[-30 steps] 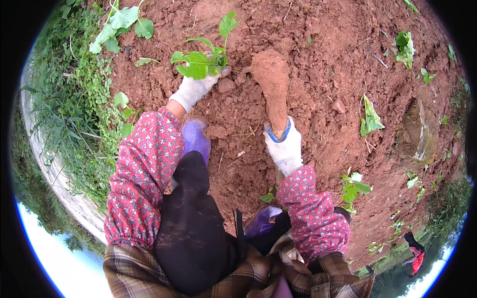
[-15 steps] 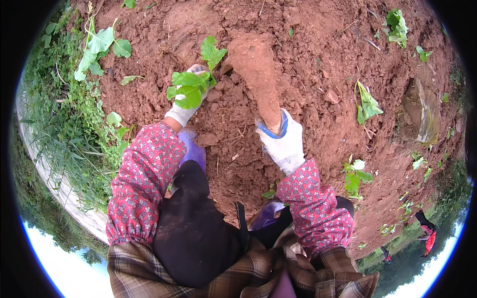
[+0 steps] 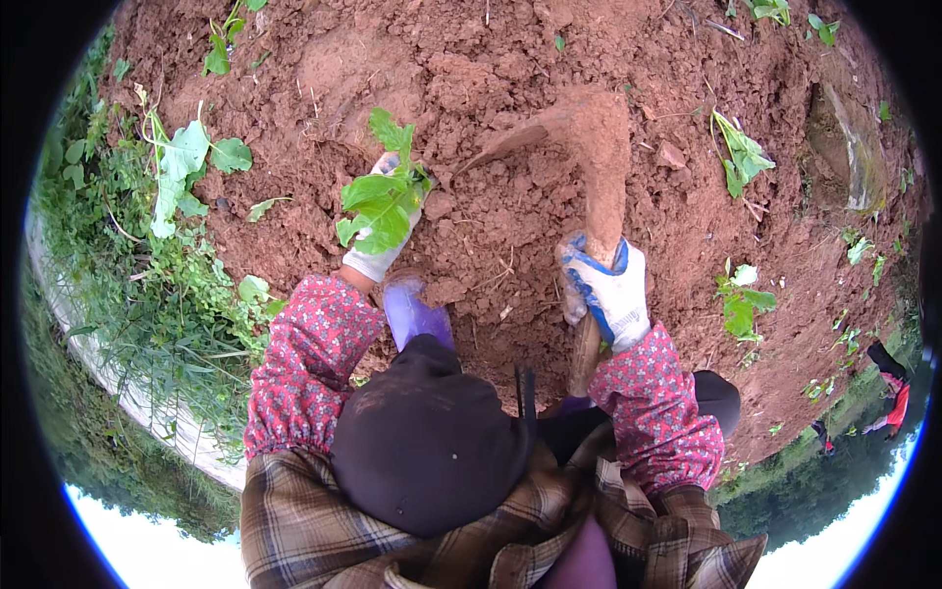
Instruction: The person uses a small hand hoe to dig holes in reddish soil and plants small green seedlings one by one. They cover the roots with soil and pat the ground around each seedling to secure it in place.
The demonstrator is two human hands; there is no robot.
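My left hand (image 3: 377, 259), in a white knit work glove, is closed around a leafy green seedling (image 3: 381, 211) just above the soil. The leaves cover most of its fingers. A soil-caked hoe (image 3: 601, 162) is in my right hand (image 3: 615, 290), gloved in white and blue. Those fingers wrap the handle close below the hoe's head. The blade points left toward the seedling, apart from it, over loose reddish-brown clods. Behind my right hand the handle runs back toward my body.
Wilted seedlings (image 3: 743, 157) lie scattered on the reddish soil (image 3: 471, 79), more at left (image 3: 182, 172). Green weeds (image 3: 162, 314) and a pale curb (image 3: 128, 388) border the left. My purple boot (image 3: 414, 312) stands between my arms. Another person (image 3: 893, 393) is far off at right.
The hoe has moved right and its blade has turned to point left, uncovering the broken soil. My left hand keeps the seedling. The whole view has shifted slightly.
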